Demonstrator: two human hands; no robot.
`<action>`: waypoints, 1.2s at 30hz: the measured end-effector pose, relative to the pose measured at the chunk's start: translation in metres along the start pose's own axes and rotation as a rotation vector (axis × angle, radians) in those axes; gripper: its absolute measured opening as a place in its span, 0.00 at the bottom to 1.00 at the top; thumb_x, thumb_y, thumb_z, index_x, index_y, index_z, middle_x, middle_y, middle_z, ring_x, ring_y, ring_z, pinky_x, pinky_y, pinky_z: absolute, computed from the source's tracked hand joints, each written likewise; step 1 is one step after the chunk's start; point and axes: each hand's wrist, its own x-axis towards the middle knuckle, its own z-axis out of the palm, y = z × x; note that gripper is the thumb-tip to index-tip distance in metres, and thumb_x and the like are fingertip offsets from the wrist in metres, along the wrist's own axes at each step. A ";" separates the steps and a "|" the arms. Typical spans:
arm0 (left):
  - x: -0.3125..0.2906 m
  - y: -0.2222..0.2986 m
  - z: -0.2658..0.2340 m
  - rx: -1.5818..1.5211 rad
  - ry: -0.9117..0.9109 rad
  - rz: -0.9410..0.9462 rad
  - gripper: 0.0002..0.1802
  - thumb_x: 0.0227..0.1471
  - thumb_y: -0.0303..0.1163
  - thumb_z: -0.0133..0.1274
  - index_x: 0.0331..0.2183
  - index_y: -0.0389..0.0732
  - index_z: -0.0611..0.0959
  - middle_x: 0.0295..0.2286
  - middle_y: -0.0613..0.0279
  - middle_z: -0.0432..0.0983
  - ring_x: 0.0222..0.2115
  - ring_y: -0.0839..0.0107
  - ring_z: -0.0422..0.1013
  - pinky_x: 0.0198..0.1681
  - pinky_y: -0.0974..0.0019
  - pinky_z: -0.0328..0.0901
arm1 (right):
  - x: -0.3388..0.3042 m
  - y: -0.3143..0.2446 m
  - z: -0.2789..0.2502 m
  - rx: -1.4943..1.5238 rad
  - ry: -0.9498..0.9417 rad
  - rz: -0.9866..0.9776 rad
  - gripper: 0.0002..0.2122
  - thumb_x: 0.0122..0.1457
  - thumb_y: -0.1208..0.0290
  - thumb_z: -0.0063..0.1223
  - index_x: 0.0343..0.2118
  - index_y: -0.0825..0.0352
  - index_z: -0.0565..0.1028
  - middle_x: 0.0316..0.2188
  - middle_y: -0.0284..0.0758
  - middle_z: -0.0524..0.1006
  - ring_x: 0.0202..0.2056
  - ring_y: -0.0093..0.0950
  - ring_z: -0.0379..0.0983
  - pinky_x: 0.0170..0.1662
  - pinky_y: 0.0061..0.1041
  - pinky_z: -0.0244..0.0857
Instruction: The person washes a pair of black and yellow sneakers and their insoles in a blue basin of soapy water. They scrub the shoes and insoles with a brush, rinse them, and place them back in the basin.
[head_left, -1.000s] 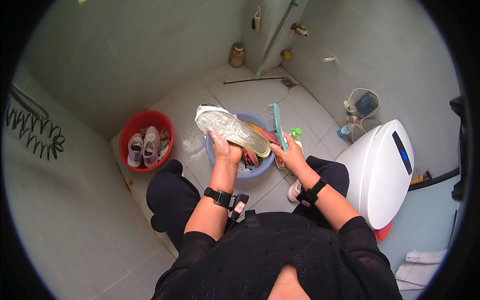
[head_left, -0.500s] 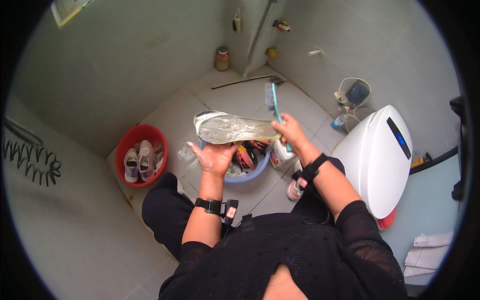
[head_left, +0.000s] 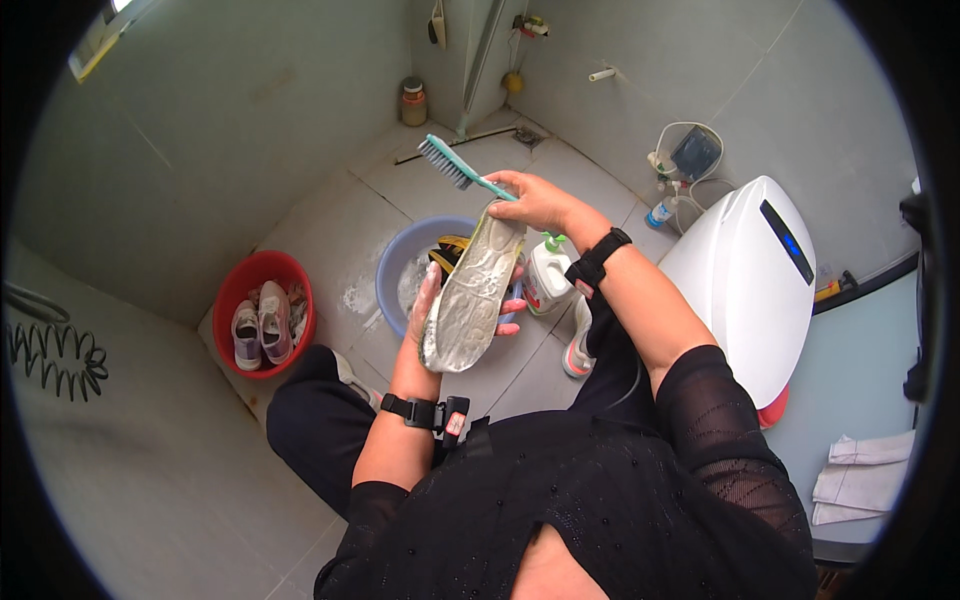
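A pale, wet shoe insole [head_left: 470, 300] with suds on it slants across the middle. My left hand [head_left: 415, 335] supports it from beneath, its fingers showing past the right edge and its thumb along the left. My right hand [head_left: 542, 204] pinches the insole's far end and also grips a teal scrubbing brush [head_left: 462, 170], its grey bristles off the insole. Below the hands is a blue basin [head_left: 390, 262] with a dark and yellow shoe [head_left: 452, 250] and soapy water inside, partly hidden. Foam clings to my left fingers.
A white detergent bottle [head_left: 549, 268] with a green top stands beside the basin. A red basin [head_left: 222, 312] at left holds white shoes [head_left: 274, 322]. A white toilet [head_left: 735, 290] stands at right; a floor squeegee [head_left: 470, 140] leans in the far corner. Suds [head_left: 362, 295] mark the tiles.
The insole has swung from lying crosswise to pointing away from me, its wide end now near my left wrist. The brush has tipped over to the left. My right hand has moved left and away.
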 end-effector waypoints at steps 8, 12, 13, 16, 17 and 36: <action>0.005 0.004 -0.027 -0.057 0.182 0.256 0.39 0.55 0.50 0.48 0.59 0.35 0.61 0.54 0.44 0.64 0.49 0.49 0.69 0.50 0.47 0.67 | -0.030 -0.027 0.026 -0.460 0.355 -0.154 0.24 0.59 0.62 0.53 0.58 0.56 0.64 0.37 0.46 0.77 0.34 0.41 0.76 0.37 0.34 0.69; 0.002 0.013 -0.035 -0.047 0.106 0.271 0.37 0.55 0.51 0.47 0.59 0.40 0.62 0.54 0.48 0.65 0.50 0.51 0.67 0.50 0.46 0.67 | -0.091 -0.040 0.059 -0.553 0.124 -0.289 0.21 0.62 0.67 0.46 0.58 0.47 0.64 0.29 0.42 0.77 0.28 0.42 0.76 0.32 0.36 0.70; 0.005 0.010 -0.038 -0.055 0.208 0.410 0.36 0.56 0.53 0.45 0.60 0.43 0.63 0.55 0.50 0.64 0.48 0.51 0.69 0.49 0.44 0.66 | -0.105 -0.043 0.074 -0.608 0.051 -0.288 0.20 0.62 0.67 0.45 0.57 0.46 0.65 0.23 0.42 0.76 0.26 0.42 0.76 0.28 0.38 0.69; 0.003 0.012 -0.047 -0.137 0.066 0.382 0.34 0.58 0.53 0.41 0.60 0.47 0.63 0.56 0.52 0.63 0.48 0.52 0.70 0.48 0.42 0.66 | -0.131 -0.050 0.100 -0.901 -0.075 -0.163 0.25 0.58 0.72 0.47 0.59 0.44 0.62 0.23 0.43 0.75 0.23 0.40 0.76 0.25 0.35 0.70; 0.002 0.010 -0.050 -0.083 0.015 0.395 0.33 0.59 0.51 0.39 0.60 0.44 0.62 0.57 0.52 0.62 0.48 0.53 0.70 0.51 0.45 0.64 | -0.126 -0.052 0.102 -0.918 0.007 -0.193 0.26 0.56 0.73 0.48 0.59 0.46 0.62 0.24 0.43 0.75 0.23 0.40 0.76 0.25 0.35 0.70; 0.004 0.010 -0.050 -0.017 0.438 0.454 0.30 0.56 0.49 0.45 0.54 0.40 0.70 0.49 0.53 0.72 0.48 0.54 0.69 0.55 0.51 0.63 | -0.082 -0.060 0.099 -0.850 0.171 -0.159 0.21 0.60 0.69 0.43 0.58 0.53 0.63 0.27 0.47 0.77 0.29 0.45 0.75 0.27 0.42 0.68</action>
